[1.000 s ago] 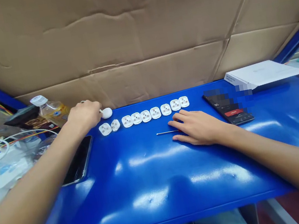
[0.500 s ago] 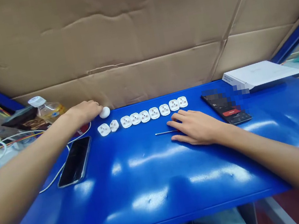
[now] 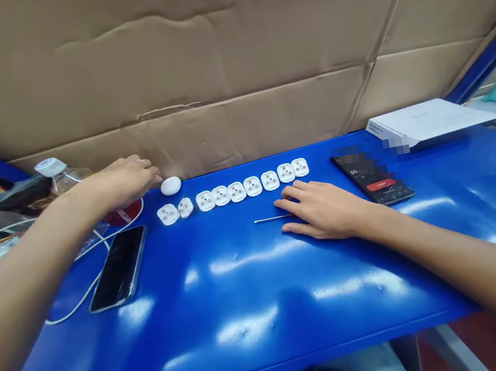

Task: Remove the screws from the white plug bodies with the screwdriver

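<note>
My left hand [image 3: 124,178] reaches toward the back left of the blue table [image 3: 260,311], fingers stretched out, just left of a small white rounded piece [image 3: 170,185] that it does not hold. A row of several white plug parts [image 3: 234,191] lies along the back. My right hand [image 3: 323,207] lies flat on the table with fingers spread, its fingertips resting on the end of a thin metal rod [image 3: 270,218].
A dark phone [image 3: 118,268] with a white cable [image 3: 80,298] lies at the left. Another phone [image 3: 374,178] with a lit screen lies at the right, beside a white box [image 3: 428,118]. A bottle [image 3: 56,174] and wires crowd the far left. Cardboard walls the back.
My left hand has let go of the white rounded piece near the row's left end and drawn back to the left, opening. The right hand has stayed on the rod.
</note>
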The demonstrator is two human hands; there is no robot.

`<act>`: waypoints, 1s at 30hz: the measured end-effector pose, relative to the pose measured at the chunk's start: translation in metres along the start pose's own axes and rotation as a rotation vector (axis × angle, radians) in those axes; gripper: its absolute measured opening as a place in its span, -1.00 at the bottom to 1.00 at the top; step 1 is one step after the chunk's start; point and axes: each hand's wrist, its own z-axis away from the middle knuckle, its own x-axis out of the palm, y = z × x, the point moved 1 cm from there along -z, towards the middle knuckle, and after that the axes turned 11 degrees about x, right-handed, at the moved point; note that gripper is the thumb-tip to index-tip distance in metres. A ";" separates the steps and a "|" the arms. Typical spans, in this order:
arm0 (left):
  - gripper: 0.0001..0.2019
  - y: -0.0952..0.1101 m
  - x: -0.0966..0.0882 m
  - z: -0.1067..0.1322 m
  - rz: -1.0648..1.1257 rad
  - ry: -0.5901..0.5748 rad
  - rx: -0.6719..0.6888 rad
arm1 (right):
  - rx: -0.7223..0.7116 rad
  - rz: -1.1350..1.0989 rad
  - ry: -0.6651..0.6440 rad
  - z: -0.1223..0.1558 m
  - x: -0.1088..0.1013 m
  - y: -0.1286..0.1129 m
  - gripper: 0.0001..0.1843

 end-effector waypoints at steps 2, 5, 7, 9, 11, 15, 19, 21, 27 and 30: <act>-0.69 0.014 -0.011 0.026 -0.102 -0.080 0.105 | 0.002 0.001 -0.005 0.000 0.000 0.000 -0.33; -0.54 0.034 -0.015 0.082 -0.073 0.042 0.099 | -0.008 0.001 -0.012 0.000 -0.001 0.000 -0.34; -0.50 0.045 -0.006 0.127 -0.020 0.114 0.070 | -0.007 0.003 -0.009 0.000 0.000 0.000 -0.35; -0.55 0.053 0.012 0.170 0.020 0.121 0.019 | 0.000 0.003 -0.002 0.000 0.000 0.000 -0.35; -0.66 0.061 0.032 0.206 0.103 0.141 -0.040 | -0.002 -0.003 0.003 0.001 0.000 0.000 -0.35; -0.71 0.078 0.052 0.241 0.200 0.229 -0.160 | -0.011 -0.011 0.010 0.000 0.001 0.000 -0.37; -0.73 0.094 0.039 0.223 0.207 0.269 -0.183 | -0.009 -0.008 0.020 -0.001 0.002 -0.002 -0.39; -0.74 0.103 0.025 0.199 0.193 0.315 -0.115 | -0.009 -0.016 0.035 -0.002 0.003 -0.004 -0.40; -0.74 0.171 0.002 0.093 0.281 0.365 0.086 | -0.159 -0.188 0.143 0.004 -0.001 -0.021 -0.31; -0.70 0.218 0.009 0.044 0.366 0.314 0.158 | -0.285 -0.363 0.054 0.010 -0.002 -0.032 -0.08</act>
